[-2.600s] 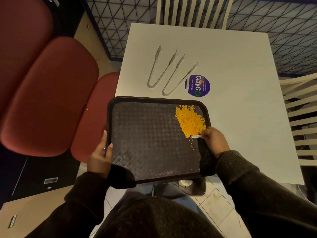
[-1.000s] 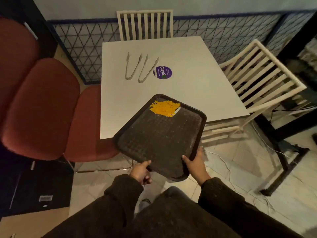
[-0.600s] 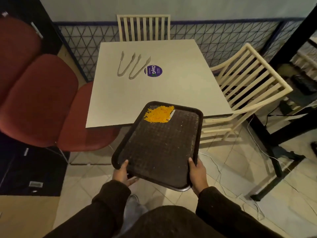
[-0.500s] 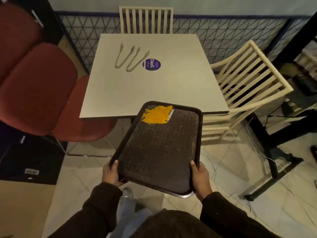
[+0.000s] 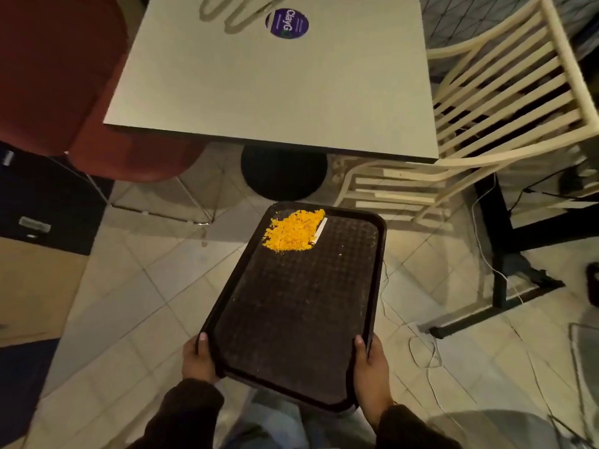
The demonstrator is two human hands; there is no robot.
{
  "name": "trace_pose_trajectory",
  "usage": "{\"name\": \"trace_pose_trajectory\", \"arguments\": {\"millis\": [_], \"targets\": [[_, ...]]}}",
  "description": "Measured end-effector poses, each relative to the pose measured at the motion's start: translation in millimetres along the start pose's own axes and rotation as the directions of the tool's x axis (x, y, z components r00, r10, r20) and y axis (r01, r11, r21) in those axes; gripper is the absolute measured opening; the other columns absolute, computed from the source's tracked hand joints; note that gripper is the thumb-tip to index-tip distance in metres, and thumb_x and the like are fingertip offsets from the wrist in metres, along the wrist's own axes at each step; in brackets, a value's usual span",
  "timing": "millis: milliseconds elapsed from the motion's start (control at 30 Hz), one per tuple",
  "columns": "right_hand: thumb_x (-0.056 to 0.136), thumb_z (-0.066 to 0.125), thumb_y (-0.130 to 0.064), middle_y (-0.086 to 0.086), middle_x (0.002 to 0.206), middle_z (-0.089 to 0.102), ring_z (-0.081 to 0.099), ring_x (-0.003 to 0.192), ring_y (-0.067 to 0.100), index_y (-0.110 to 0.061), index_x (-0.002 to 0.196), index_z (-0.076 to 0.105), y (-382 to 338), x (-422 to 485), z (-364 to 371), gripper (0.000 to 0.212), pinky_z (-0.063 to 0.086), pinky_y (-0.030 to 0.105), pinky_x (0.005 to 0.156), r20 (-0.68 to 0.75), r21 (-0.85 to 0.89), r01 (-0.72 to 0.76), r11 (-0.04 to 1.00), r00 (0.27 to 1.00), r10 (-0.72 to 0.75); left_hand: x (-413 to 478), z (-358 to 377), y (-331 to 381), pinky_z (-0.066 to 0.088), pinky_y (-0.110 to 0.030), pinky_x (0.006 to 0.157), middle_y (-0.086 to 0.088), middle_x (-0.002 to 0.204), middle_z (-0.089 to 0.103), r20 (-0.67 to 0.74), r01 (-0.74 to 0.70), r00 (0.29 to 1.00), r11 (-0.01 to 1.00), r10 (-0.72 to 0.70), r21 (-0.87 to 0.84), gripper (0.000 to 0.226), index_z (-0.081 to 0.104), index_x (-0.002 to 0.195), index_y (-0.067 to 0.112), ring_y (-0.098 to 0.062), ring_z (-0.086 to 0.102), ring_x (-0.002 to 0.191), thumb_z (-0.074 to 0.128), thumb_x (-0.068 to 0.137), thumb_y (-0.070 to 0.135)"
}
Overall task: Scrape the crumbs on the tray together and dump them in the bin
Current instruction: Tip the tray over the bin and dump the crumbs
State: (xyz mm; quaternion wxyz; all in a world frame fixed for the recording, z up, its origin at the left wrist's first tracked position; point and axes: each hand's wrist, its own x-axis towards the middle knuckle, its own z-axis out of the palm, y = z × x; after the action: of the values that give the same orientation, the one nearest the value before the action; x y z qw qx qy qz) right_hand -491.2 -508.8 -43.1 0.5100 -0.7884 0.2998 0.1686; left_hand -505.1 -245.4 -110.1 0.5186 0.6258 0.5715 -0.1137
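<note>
I see the crumbs [image 5: 293,231] as one orange heap in the far-left corner of the tray [image 5: 298,319], w/ a thin white scraper strip [image 5: 319,231] lying against the heap's right edge. A few stray specks sit further right on the textured base. The tray is dark brown and held in the air over the floor, long axis near-to-far, far end swung slightly right.

My left hand [image 5: 198,359] grips the near-left rim and my right hand [image 5: 371,367] the near-right rim. Each has its thumb on top of the rim, and the other fingers are under the tray, out of sight.

Below is pale tiled floor [image 5: 136,286], tiles set diagonally. Just past the tray's far end is a round black table base [image 5: 283,176] under a white square table [image 5: 275,92]. At the table's far edge are a purple round sticker [image 5: 287,23] and metal tongs [image 5: 233,11], blurred and cut by the frame.

Red padded seats [image 5: 58,76] are on the left and a cream slatted chair [image 5: 505,92] on the right. Further right is a black metal frame [image 5: 499,254], w/ white cables [image 5: 424,348] trailing over the tiles. Light is dim and warm.
</note>
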Motion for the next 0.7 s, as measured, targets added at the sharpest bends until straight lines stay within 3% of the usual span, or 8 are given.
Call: {"name": "trace_pose_trajectory", "arguments": {"millis": [67,133,167,333,433,567,700], "targets": [[0.099,0.036,-0.025,0.002,0.113,0.059,0.054,0.105,0.017,-0.014,0.125,0.050,14.3,12.8,11.4,0.032,0.041,0.028,0.092,-0.008,0.021,-0.061,0.998,0.998,0.062,14.6,19.7,-8.8,0.046,-0.045,0.089,-0.024,0.124,0.049,-0.024,0.050,0.998,0.999,-0.050,-0.004,0.038,0.041,0.127,0.000,-0.039,0.049,0.111,0.034,0.098,0.024],[0.099,0.035,-0.026,-0.001,0.111,0.058,0.053,0.104,0.014,-0.014,0.126,0.048,26.8,30.0,23.7,0.033,0.041,0.027,0.091,-0.004,0.043,-0.106,0.993,0.994,0.106,36.9,41.2,-22.1,0.050,-0.037,0.061,-0.025,0.119,0.048,-0.015,0.100,0.995,0.994,-0.101,-0.041,0.036,0.038,0.129,0.002,-0.035,0.049,0.094,0.031,0.099,0.021],[0.099,0.034,-0.026,-0.002,0.110,0.057,0.053,0.103,0.014,-0.014,0.126,0.048,34.5,40.6,30.1,0.033,0.041,0.027,0.091,-0.006,0.039,-0.124,0.991,0.992,0.125,48.9,51.3,-28.4,0.049,-0.033,0.055,-0.027,0.119,0.047,-0.012,0.106,0.994,0.994,-0.106,-0.024,0.036,0.038,0.129,0.002,-0.033,0.047,0.090,0.030,0.099,0.020],[0.099,0.036,-0.024,0.006,0.116,0.060,0.055,0.103,0.019,-0.008,0.126,0.050,73.1,100.5,58.7,0.034,0.039,0.026,0.088,-0.092,-0.034,-0.166,0.986,0.982,0.162,105.3,97.1,-45.6,0.048,-0.043,0.066,-0.027,0.125,0.048,0.104,0.072,0.991,0.989,-0.086,0.130,0.037,0.040,0.130,0.001,-0.047,0.050,0.107,0.025,0.099,0.016],[0.099,0.037,-0.021,0.009,0.116,0.060,0.054,0.102,0.021,-0.006,0.124,0.050,85.1,136.7,71.9,0.032,0.040,0.028,0.088,-0.123,-0.043,-0.201,0.979,0.973,0.195,131.9,121.5,-40.2,0.044,-0.044,0.071,-0.023,0.131,0.043,0.139,0.115,0.981,0.982,-0.136,0.149,0.038,0.035,0.134,0.006,-0.046,0.045,0.117,0.022,0.100,0.017],[0.098,0.037,-0.020,0.010,0.115,0.061,0.057,0.106,0.028,-0.007,0.123,0.051,87.0,178.4,87.6,0.031,0.045,0.037,0.093,-0.138,-0.055,-0.204,0.977,0.971,0.195,167.5,149.7,-28.1,0.048,-0.040,0.061,-0.020,0.132,0.043,0.190,0.153,0.965,0.978,-0.179,0.141,0.036,0.036,0.132,0.012,-0.036,0.049,0.103,0.022,0.100,0.019],[0.098,0.038,-0.015,0.012,0.111,0.061,0.057,0.102,0.031,-0.002,0.121,0.051,79.8,213.9,96.8,0.029,0.044,0.032,0.085,-0.132,-0.069,-0.243,0.968,0.964,0.233,183.7,165.4,-12.9,0.049,-0.037,0.059,-0.016,0.124,0.045,0.235,0.198,0.946,0.972,-0.222,0.123,0.035,0.039,0.131,0.013,-0.029,0.049,0.094,0.024,0.099,0.016]]}}
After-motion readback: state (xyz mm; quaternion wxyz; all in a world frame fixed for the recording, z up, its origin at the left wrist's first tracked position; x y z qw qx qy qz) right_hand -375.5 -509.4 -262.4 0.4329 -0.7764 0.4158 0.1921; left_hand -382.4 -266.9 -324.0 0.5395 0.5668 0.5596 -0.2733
